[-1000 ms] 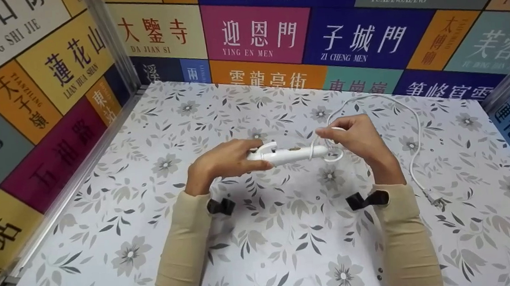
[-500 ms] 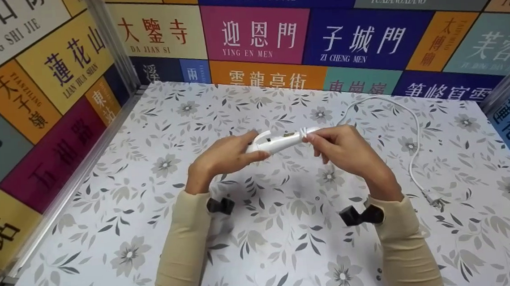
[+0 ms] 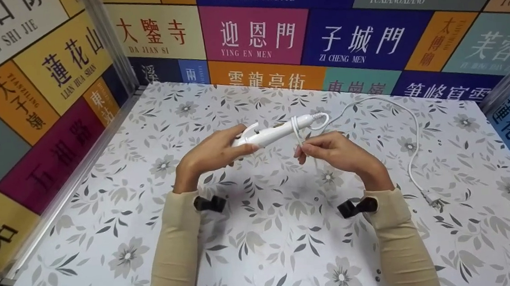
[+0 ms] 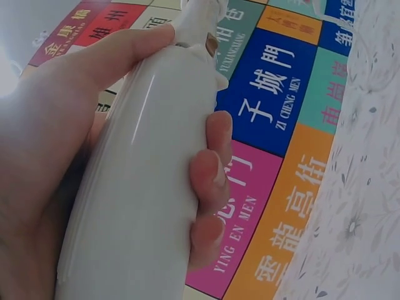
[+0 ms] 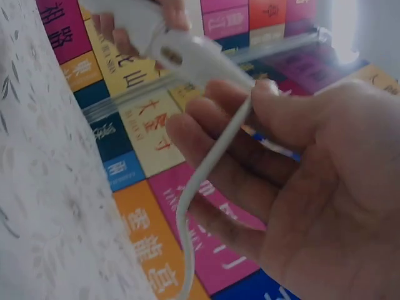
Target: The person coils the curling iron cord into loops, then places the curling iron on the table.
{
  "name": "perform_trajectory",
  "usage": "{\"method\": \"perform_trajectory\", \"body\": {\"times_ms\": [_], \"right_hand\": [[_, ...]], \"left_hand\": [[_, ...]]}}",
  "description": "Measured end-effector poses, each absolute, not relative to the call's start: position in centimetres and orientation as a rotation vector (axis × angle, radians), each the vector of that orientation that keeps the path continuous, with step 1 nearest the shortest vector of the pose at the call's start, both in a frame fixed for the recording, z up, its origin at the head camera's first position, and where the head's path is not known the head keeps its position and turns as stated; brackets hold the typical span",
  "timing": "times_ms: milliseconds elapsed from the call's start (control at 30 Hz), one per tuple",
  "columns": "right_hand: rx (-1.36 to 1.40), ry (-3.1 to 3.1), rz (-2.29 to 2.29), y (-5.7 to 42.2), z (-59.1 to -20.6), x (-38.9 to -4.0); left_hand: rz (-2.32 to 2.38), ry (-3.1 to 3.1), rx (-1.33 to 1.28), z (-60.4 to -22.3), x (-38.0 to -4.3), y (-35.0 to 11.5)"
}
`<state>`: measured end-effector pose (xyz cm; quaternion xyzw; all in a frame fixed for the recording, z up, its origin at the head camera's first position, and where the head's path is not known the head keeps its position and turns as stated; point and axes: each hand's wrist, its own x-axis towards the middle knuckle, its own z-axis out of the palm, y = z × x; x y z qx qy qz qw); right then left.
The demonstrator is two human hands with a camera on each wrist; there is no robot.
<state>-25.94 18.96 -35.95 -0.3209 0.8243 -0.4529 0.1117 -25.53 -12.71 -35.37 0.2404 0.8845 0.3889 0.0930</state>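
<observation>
A white curling iron with a curved lever and a cord at its right end is held above the table, that end tilted up. My left hand grips its left part; in the left wrist view the fingers wrap around the thick white body. The white cord loops around the handle near the cord end. Below that loop my right hand pinches the cord between thumb and fingers. The right wrist view shows the pinched cord running down past the other fingers.
The rest of the cord arcs across the right of the table to its plug. Flower-patterned covering lies on the table. Panels with street names wall the back and sides.
My right hand has passed the cord around the handle and drawn it down toward me. The left hand has moved slightly left, and the iron's cord end has risen.
</observation>
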Motion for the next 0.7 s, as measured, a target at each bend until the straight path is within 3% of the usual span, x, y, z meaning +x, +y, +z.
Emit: {"method": "perform_trajectory", "body": {"times_ms": [200, 533, 700], "right_hand": [[-0.858, 2.471, -1.207, 19.8, -37.4, -27.2], [-0.437, 2.703, -1.121, 20.1, -38.3, -28.0], [-0.45, 2.755, -1.211, 20.0, -38.7, -28.2]], "left_hand": [[1.15, 2.594, 0.722, -35.3, -25.4, -12.9], [1.107, 2.546, 0.781, -35.3, -25.6, -12.5], [1.066, 2.513, 0.79, -35.7, -25.6, -12.6]]}}
